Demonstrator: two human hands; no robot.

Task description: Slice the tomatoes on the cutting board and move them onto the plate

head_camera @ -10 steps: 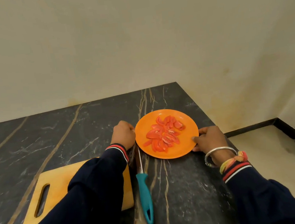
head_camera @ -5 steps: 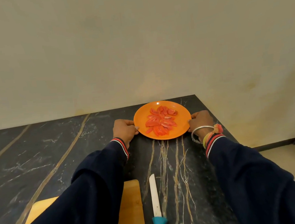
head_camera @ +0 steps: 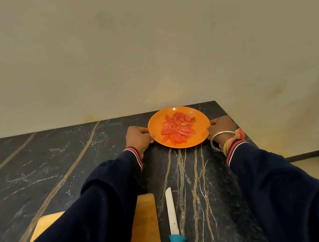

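a: while the orange plate [head_camera: 200,136] sits near the far right corner of the dark counter [head_camera: 60,162], the left hand [head_camera: 139,138] and right hand [head_camera: 222,128] each pinch its rim on opposite sides.

b: tomato slices [head_camera: 177,128] piled on it. cutting board [head_camera: 145,232] and knife [head_camera: 174,224] lie well apart, near the front edge, with bare counter between.

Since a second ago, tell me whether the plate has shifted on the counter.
Yes. The orange plate, held at both rims by the left hand and right hand, has gone away from the knife, toward the counter's far edge by the wall.
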